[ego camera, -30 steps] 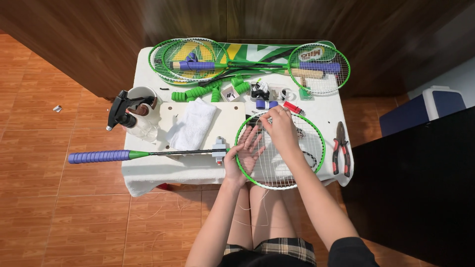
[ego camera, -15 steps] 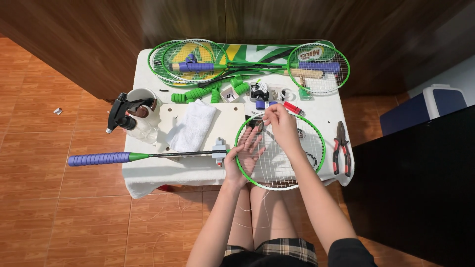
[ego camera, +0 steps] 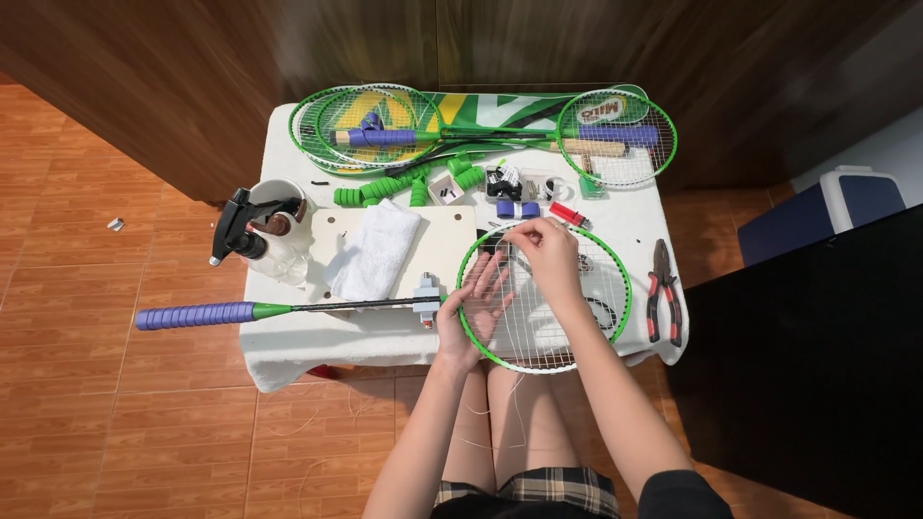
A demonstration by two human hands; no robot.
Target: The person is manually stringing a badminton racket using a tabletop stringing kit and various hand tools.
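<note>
The fingers of the right hand [ego camera: 550, 258] are pinched narrow on a thin white string [ego camera: 502, 231] at the far edge of the racket head; the fingers of the left hand [ego camera: 473, 300] are spread wide and lie flat on the strings, holding nothing; the two hands are near each other, the left one a bit nearer and more to the left.

Both hands are on the green racket [ego camera: 615, 258]; its round head lies at the near right part of the table [ego camera: 635, 216] and sticks out a little over the near edge; its thin shaft runs to the left, through a small grey clamp [ego camera: 425, 291], and ends in a purple handle [ego camera: 192, 314] that hangs past the left edge of the table, over the floor.

Just left of the racket head lies a pale wooden board [ego camera: 447, 240] with a folded white towel [ego camera: 377, 248] on it; further left stands a spray bottle with a black top [ego camera: 245, 231]; to the right of the racket head lie red and black pliers [ego camera: 663, 288].

At the far side of the table lie more green rackets [ego camera: 375, 123] with purple handles, some green grip rolls [ego camera: 385, 187] and small bits near a red lighter [ego camera: 567, 213].
</note>
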